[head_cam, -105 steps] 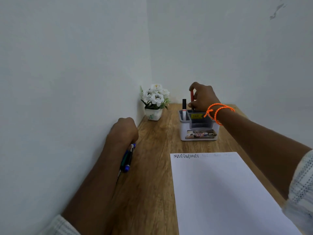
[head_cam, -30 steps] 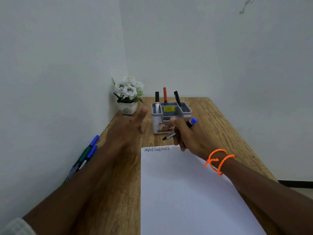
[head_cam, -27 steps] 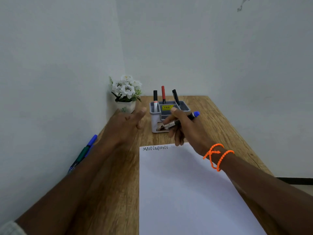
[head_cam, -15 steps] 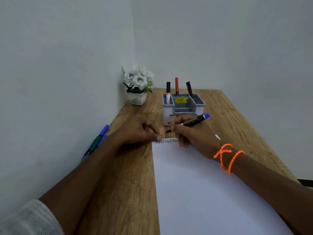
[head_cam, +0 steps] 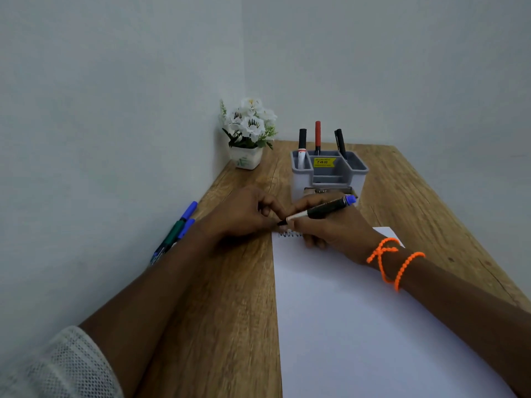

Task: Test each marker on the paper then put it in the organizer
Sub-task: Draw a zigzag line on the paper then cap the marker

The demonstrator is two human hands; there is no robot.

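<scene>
Plain grey walls corner a wooden worktop (head_cam: 235, 297) with paper (head_cam: 359, 326) in front of the organizer (head_cam: 330, 173). Since half a second ago, right hand (head_cam: 330, 228) still grips the blue-capped marker (head_cam: 319, 211) above the paper's top edge, while left hand (head_cam: 244, 214), fingers curled, now pinches at its tip.

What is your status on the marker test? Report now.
Right hand grips blue-capped black marker, tip above white paper's top edge. Left hand, fingers curled, at the tip. Three markers in grey plastic organizer. Nothing blocking.
</scene>
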